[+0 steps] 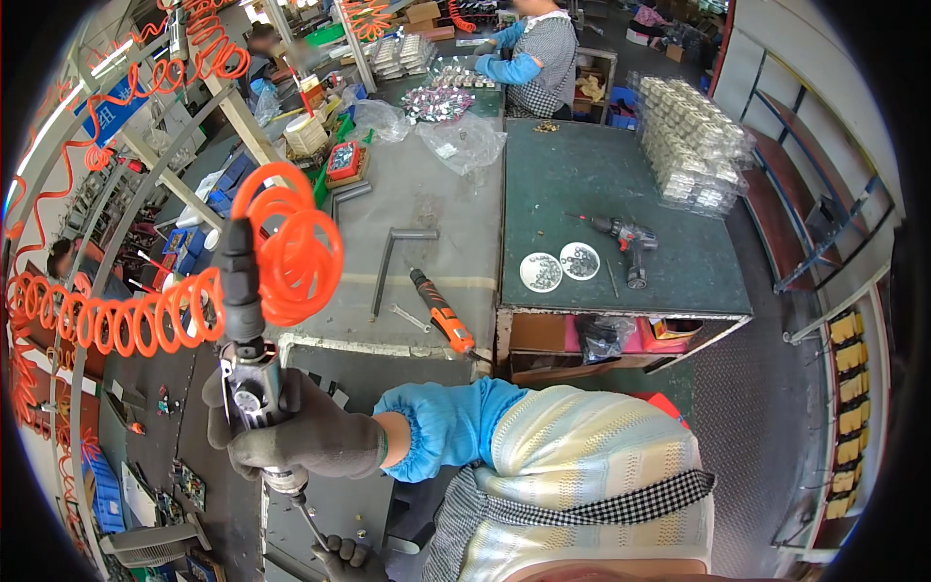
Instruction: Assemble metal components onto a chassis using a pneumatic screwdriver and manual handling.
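My right hand [308,427], in a dark grey glove with a blue sleeve cuff behind it, is wrapped round a pneumatic screwdriver [258,393]. The tool stands nearly upright. Its black hose end [240,276] joins a coiled orange air hose [291,247] above. A long bit [312,524] slants down from the chuck toward my left hand [347,560]. That hand, also gloved, is at the lower edge with its fingers curled by the bit tip. What they hold is hidden. Beneath both hands is a grey work surface [339,504] with small loose parts.
An orange-and-black power tool [444,312], a wrench [410,318] and a hex key [388,267] lie on the grey bench. The green table holds a cordless drill [630,247], two dishes of small parts [540,273] and stacked trays [693,141]. A co-worker [543,63] stands beyond.
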{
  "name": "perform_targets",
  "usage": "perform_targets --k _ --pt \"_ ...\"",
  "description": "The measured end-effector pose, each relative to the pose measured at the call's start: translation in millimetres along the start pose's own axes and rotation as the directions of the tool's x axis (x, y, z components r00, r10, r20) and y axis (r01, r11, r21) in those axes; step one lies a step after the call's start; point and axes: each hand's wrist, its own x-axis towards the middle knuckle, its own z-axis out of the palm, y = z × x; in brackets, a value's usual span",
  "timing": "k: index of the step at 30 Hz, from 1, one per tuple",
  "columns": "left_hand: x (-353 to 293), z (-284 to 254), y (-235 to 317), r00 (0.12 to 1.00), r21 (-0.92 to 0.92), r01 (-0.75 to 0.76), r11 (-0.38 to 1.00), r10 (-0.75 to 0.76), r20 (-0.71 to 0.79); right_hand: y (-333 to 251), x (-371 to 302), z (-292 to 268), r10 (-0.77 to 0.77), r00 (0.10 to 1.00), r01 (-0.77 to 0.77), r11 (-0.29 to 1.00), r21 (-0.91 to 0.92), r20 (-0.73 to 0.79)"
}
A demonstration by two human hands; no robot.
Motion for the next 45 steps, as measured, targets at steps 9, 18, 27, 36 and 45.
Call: perform_targets --k 9,18,27,36,45 --pt "-9 17 1 0.997 0.016 0.074 0.997 -0.074 0.034 5 -4 -9 -0.063 0.998 0.063 0.998 0.013 -0.011" --pt "-13 22 3 0.986 -0.245 -0.166 0.955 0.160 -0.046 3 1 -27 -0.031 0.939 0.029 1.000 -0.009 -0.343" --pt "-15 46 3 0.992 -0.372 -0.111 0.922 0.124 0.013 16 -5 -32 -0.117 0.967 0.127 0.991 0.034 -0.227" --pt "-10 16 9 0.962 -0.411 -0.175 0.895 0.244 0.122 12 -19 -22 -0.114 0.979 0.138 0.981 0.139 -0.167" --pt "1 24 0 0.955 -0.517 -0.017 0.856 0.167 0.246 15 -25 -35 -0.124 0.992 0.125 0.983 0.134 -0.020"
